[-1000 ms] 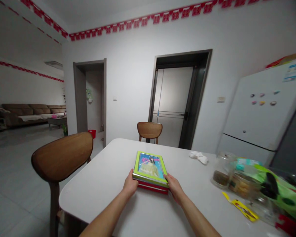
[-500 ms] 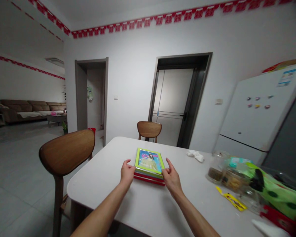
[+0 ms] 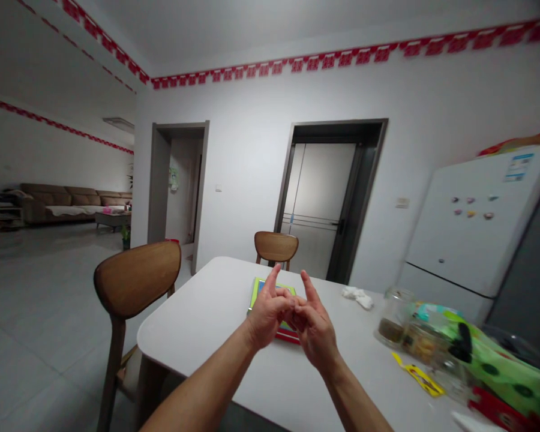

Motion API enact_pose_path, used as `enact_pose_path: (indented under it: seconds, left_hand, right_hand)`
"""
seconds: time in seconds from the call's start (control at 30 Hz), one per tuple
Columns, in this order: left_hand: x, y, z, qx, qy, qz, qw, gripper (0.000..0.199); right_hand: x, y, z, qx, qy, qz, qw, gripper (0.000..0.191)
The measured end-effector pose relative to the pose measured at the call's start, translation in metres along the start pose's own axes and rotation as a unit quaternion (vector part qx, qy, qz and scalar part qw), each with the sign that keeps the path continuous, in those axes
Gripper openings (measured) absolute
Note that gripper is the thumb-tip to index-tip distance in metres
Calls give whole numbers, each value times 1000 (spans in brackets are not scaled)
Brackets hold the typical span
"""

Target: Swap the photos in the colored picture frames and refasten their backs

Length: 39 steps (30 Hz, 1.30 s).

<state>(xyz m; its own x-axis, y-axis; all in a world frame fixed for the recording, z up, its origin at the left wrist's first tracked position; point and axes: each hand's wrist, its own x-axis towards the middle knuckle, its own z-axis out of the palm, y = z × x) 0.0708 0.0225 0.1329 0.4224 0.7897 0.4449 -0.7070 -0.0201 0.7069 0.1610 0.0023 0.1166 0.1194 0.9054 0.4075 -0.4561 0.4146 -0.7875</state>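
Observation:
My left hand [image 3: 270, 313] and my right hand [image 3: 314, 321] meet above the table, their curled fingertips and thumbs touching. Both index fingers point up. Whether anything small lies in the pinched fingers is hidden. Behind and below them, a flat green-bordered item with a picture on top [image 3: 255, 290] rests on a red-edged one [image 3: 288, 335]; my hands cover most of both. I cannot tell whether these are boxes or books.
The white table [image 3: 198, 324] has a crumpled tissue [image 3: 357, 296], glass jars [image 3: 392, 321], a yellow wrapper [image 3: 418, 375] and a green bag [image 3: 499, 354] on its right. Wooden chairs stand at the left [image 3: 139, 279] and far side [image 3: 276, 246].
My hands have left the two sides of the stacked flat items and come together in front of them. The view has tilted up slightly.

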Motion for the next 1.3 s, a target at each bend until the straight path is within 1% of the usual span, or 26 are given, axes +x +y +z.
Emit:
enact_pose_path:
  seconds: [0.07,0.1,0.17,0.2,0.23,0.27,0.3,0.37,0.5,0.6,0.63,0.67,0.7,0.77,0.8,0.83,0.87,0.9,0.93,0.97,1.03,1.1,1.17,1.23,1.27,1.3]
  left_hand:
    - [1,-7,-5,-1,36,-20,999,83]
    - [2,-10,-8,5,59,-34,998,77]
    - [6,-16,-16,23,99,-67,993,52]
    - [8,-18,-20,32,110,-85,990,42]
    - [10,-20,-23,40,113,-105,987,42]
    - [12,-21,-27,47,110,-125,985,49]
    - [15,-22,-29,54,105,-144,982,56]
    - [18,-23,-31,67,93,-174,978,63]
    - [21,-23,-33,85,87,-194,973,69]
    - [20,-26,-39,99,101,-203,969,71]
    - [19,-29,-43,104,109,-208,966,71]
    - [17,-32,-48,110,120,-214,963,71]
    - [15,-36,-53,116,132,-221,959,71]
    - [11,-47,-66,128,160,-238,949,71]
    - [8,-53,-73,134,176,-246,944,70]
    - [5,-59,-80,139,192,-254,938,69]
    - [2,-66,-87,142,209,-262,932,68]
    - [-1,-71,-94,143,225,-267,926,67]
    - [-4,-76,-101,143,240,-272,921,66]
    - [-6,-81,-107,140,254,-275,917,63]
    - [-11,-87,-116,132,276,-272,913,55]
    - [-14,-91,-119,119,284,-251,918,44]
    - [-16,-94,-117,104,277,-213,931,38]
    - [-20,-96,-109,94,266,-160,946,39]
    - [-22,-96,-103,94,264,-132,951,40]
    - [-25,-95,-96,97,265,-107,953,41]
  right_hand:
    - [1,7,-7,8,10,11,1000,65]
    - [2,10,-10,10,19,14,1000,57]
    - [6,15,-15,9,55,19,998,31]
    - [8,16,-17,4,73,23,997,23]
    - [10,17,-19,-4,85,28,996,28]
    - [12,18,-19,-14,85,40,995,39]
    - [13,17,-19,-27,76,55,995,47]
    - [15,16,-17,-52,44,90,994,56]
    - [18,15,-11,-89,22,137,986,59]
    - [26,26,-17,-167,20,142,975,58]
    - [30,33,-21,-224,23,133,965,57]
    - [34,42,-27,-313,27,114,942,57]
    - [39,51,-34,-419,31,87,903,57]
    - [47,71,-50,-611,32,31,791,54]
    - [50,79,-59,-670,30,11,742,49]
    - [52,87,-66,-707,26,-2,706,40]
    - [53,93,-73,-727,21,-10,687,30]
    - [54,97,-78,-737,15,-14,676,25]
    - [54,100,-82,-750,7,-21,661,28]
    - [54,102,-85,-763,-4,-26,646,31]
    - [51,101,-86,-779,-29,-35,625,27]
    - [45,97,-82,-787,-60,-42,612,19]
    - [34,92,-75,-787,-94,-53,607,15]
    - [17,85,-67,-771,-119,-63,623,14]
    - [9,81,-64,-752,-125,-66,644,15]
    - [0,76,-61,-723,-124,-65,676,17]
